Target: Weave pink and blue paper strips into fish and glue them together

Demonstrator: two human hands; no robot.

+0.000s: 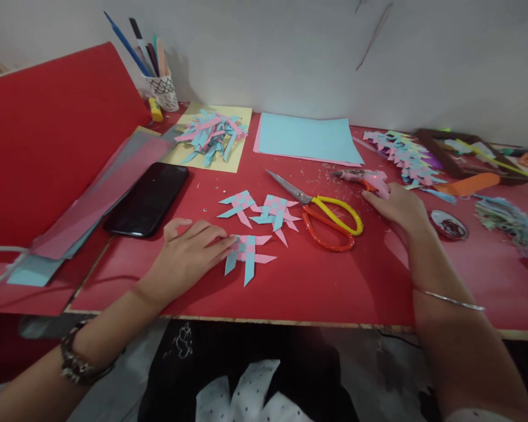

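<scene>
A small fish woven from pink and blue paper strips [250, 249] lies on the table, its left edge between the thumb and fingertips of my left hand [193, 253]. Just behind it are more woven paper fish, one [241, 203] to the left and another overlapping pair [273, 210] to the right. My right hand [398, 210] is closed around the handle of a pink hot glue gun [364, 175], whose nozzle points left. Between the hands rest scissors [312, 202] with one yellow and one red handle, blades slightly apart.
A black phone [147, 199] lies left, beside coloured paper sheets [97, 205]. Behind are a pile of cut strips [213, 132], blue sheets [307, 138] and a pen cup [163, 91]. At right are a woven chain [405, 155], a brown tray [506, 173] and a small round container [449, 225].
</scene>
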